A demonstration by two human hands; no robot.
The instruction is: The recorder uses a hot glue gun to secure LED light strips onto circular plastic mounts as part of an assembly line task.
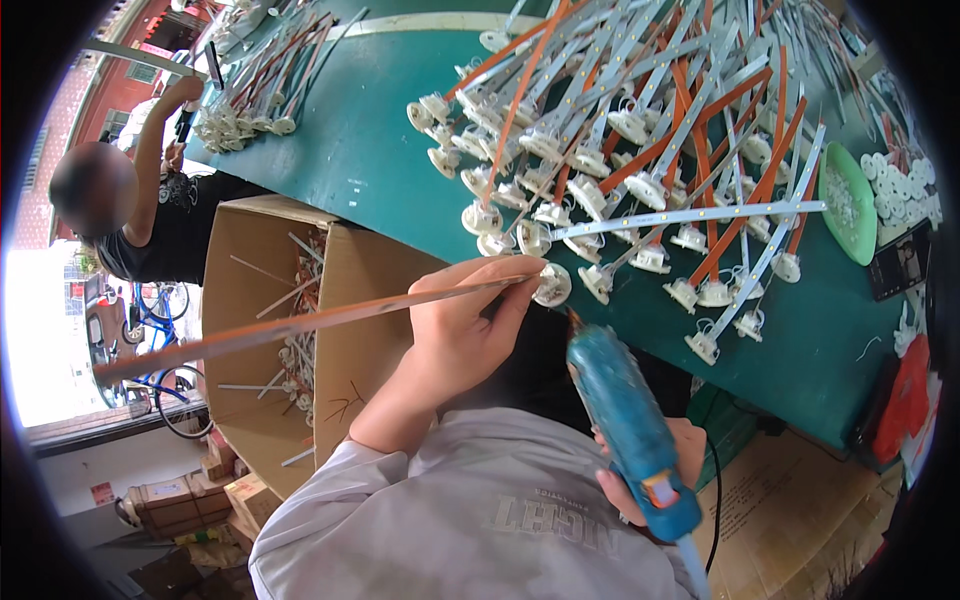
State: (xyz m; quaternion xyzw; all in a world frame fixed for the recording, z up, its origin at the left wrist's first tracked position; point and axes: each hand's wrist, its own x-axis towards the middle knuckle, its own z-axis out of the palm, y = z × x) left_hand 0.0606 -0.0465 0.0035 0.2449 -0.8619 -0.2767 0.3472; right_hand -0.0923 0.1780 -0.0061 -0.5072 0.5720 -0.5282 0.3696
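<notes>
While the left hand (460, 330) pinched a long orange strip (300, 325) close to one end, the right hand (685, 450) was wrapped around the handle of a blue glue gun (622, 405). The left thumb and pointing finger were squeezed together on the strip, and its other end stuck out far to the left. A round white cap (553, 287) was right at the pinched end, by the fingertips, just off the table's edge. The tip of the glue gun pointed up near the cap, but did not touch it.

Past the hands was a green table (390, 110). A big, messy pile of white and orange strips with white caps (628, 125) lay on it. To the right of the pile sat a light green bowl (860, 246) of small white bits, with white rings (898, 190) beside it.

Left of the left arm stood a big cardboard box (365, 330) with more strips inside. Farther off, another person (150, 225) in a dark top was by a smaller pile of strips (245, 125).
</notes>
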